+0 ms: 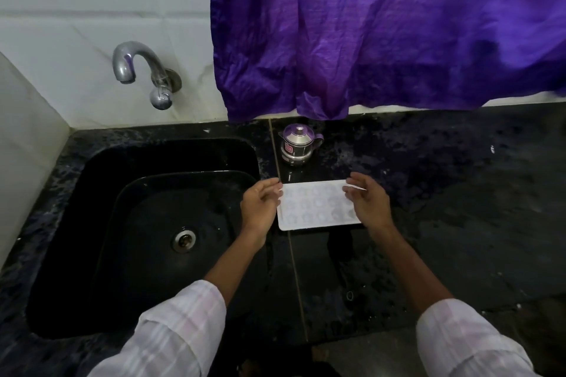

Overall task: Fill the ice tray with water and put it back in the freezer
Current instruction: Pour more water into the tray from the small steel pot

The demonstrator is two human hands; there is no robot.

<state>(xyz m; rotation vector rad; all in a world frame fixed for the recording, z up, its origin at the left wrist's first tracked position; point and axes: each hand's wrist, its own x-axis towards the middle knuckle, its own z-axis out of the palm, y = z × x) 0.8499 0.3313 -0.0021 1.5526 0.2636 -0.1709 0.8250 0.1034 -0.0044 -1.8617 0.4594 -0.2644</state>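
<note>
The black sink (101,223) on the left shows only its metal drain (183,240). To its right, on the dark counter (459,223), lies the white tray (315,205), flat and rectangular with rows of small shaped cells; I cannot tell if water is in them. The left hand (260,205) and the right hand (369,203) are at its two short ends, fingers loosely curved; a real grip cannot be told. Behind the tray stands a steel pot (297,145) with its lid on. Farther back are the tap (131,66) and a purple curtain (382,30).
</note>
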